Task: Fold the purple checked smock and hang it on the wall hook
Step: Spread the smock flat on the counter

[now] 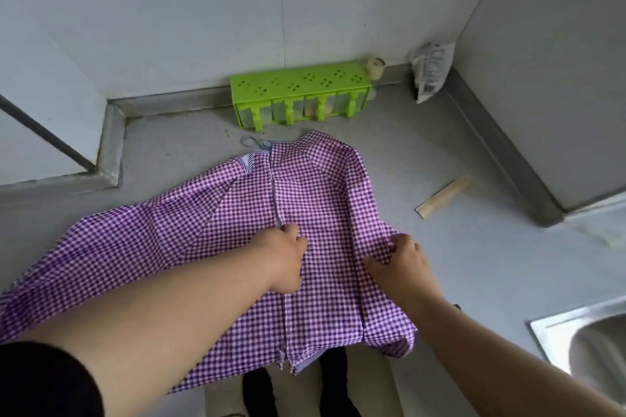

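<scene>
The purple checked smock [237, 247] lies spread across the grey counter [474, 264] in the middle of the frame, its neckline toward the wall at the top and its hem hanging over the counter's near edge at the bottom; the sleeve side on the left is still spread wide, while the right side is already turned in over the body. The left hand [286, 257] sits near the centre seam with fingers curled into the cloth, and the right hand [401, 264] pinches the folded right edge, the two hands set apart on the same garment. The fabric looks thin, light and limp, so it should crease readily but also slide and sag off the edge; it is best taken at seams, shoulders or folded edges, with both hands, and finally by the neckline for hanging. No wall hook shows in this view. In the upper middle, against the wall, stands a green rack [299, 91] holding a row of clear jars whose contents I cannot make out, with a small beige roll [375, 67] at its right end. A crumpled plastic packet [430, 73] leans in the upper right corner, a wooden strip [445, 196] lies right of the smock, and a steel sink [582, 338] shows at lower right.
</scene>
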